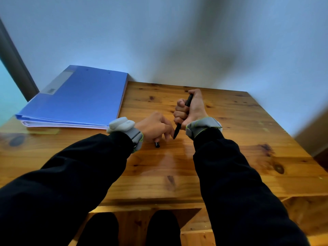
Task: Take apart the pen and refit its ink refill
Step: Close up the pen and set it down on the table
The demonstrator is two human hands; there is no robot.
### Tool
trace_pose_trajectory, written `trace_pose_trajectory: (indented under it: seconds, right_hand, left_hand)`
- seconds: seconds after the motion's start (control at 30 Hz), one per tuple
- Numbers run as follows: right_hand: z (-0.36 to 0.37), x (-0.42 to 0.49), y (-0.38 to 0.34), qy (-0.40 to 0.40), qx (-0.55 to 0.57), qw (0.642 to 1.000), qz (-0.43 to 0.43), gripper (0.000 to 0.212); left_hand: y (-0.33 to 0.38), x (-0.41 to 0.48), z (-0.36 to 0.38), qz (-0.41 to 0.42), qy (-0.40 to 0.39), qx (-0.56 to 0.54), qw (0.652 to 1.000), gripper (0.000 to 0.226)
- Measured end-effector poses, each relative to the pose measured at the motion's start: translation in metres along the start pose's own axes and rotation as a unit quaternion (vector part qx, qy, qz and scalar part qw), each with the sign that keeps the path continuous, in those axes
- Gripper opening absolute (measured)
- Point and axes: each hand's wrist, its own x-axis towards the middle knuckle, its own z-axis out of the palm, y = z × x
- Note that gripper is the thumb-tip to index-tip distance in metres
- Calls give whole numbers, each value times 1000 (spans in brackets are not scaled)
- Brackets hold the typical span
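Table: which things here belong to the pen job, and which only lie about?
Job:
pen, gripped in right hand
small black part under left hand, probably the pen's

Lying about:
blue folder on the table

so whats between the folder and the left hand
Only bare table, in the head view. The folder lies far left; the left hand rests apart from it.
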Motion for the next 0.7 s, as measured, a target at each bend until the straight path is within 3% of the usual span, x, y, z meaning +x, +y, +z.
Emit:
trace_pose_trajectory:
  seconds: [0.7]
  right_hand:
    - [-3,1,-2,-2,22,1000,-4,55]
  left_hand:
    - [2,3,1,-4,-10,-3,1000,28]
